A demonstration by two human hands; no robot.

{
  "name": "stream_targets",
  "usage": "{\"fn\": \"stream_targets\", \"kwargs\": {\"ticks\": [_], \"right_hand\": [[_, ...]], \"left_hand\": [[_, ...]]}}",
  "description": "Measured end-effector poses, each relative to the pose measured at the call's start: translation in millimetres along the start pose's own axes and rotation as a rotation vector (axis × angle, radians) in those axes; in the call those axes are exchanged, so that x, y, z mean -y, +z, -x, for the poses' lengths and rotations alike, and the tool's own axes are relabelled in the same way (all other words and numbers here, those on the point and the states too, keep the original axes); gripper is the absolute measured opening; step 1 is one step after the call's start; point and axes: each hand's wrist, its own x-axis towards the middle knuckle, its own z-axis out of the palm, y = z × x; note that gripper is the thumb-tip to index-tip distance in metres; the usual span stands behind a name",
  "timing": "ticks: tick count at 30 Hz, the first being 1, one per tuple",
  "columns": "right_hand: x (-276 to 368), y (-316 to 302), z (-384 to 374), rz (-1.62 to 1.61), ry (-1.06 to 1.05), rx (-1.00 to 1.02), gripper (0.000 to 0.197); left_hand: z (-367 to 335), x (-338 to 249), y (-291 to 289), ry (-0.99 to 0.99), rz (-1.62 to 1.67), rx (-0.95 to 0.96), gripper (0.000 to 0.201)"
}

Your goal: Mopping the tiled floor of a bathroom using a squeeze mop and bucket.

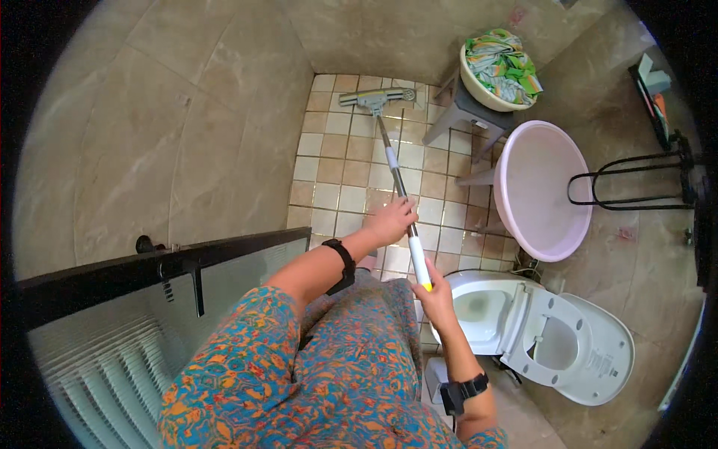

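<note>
A long-handled mop [396, 170] slants away from me over the tiled floor. Its wide, flat grey head [374, 97] rests on the tiles near the far wall. My left hand [393, 220] is closed round the metal pole partway down. Farther up, at the white grip [419, 262] with its yellow band, my right hand [437, 299] wraps the handle's near end. A black band circles each of my wrists.
Right of the mop, a grey stool [467, 108] bears a cream basin [470, 78] of green patterned cloth [501, 67]. A pink basin [542, 191] leans by the wall below a black rack [636, 179]. The toilet [479, 329] stands with its lid raised; a black-framed door [247, 243] is left.
</note>
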Motion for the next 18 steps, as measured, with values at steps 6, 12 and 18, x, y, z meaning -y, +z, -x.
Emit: {"fn": "stream_targets", "kwargs": {"ticks": [6, 12, 18], "right_hand": [[-11.4, -53.6, 98.4, 0.090, 0.034, 0.061, 0.068], [-15.0, -133.6, 165.6, 0.124, 0.170, 0.181, 0.068], [-38.9, -154.1, 188.9, 0.023, 0.200, 0.174, 0.067]], "left_hand": [[-1.2, -46.9, 28.3, 0.150, -0.075, 0.340, 0.017], [-3.3, -127.7, 50.7, 0.273, 0.033, 0.613, 0.026], [-1.3, -160.0, 64.4, 0.414, 0.178, 0.719, 0.023]]}}
